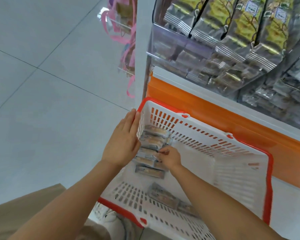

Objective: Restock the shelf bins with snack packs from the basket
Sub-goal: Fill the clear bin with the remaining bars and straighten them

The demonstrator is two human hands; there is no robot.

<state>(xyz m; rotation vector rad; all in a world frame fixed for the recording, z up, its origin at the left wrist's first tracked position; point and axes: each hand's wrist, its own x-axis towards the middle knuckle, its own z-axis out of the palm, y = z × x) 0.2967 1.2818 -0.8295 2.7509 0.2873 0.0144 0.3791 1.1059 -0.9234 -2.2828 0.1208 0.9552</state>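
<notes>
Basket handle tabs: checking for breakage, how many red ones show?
3 tabs: two on the far rim, one on the near rim; a fourth may hide under the right arm.

The left hand (123, 141) presses flat against the basket's (270, 184) left wall while the right hand (170, 157) pinches the snack packs (150, 171) stacked inside that wall, below the shelf bins (180, 47).

Nothing is reading legibly. White labels (251, 6) are showing on bags (213, 9) in the shelf bins (171, 40) well above the right hand (170, 157), too blurred; print on the snack packs (149, 171) it is pinching likewise.
</notes>
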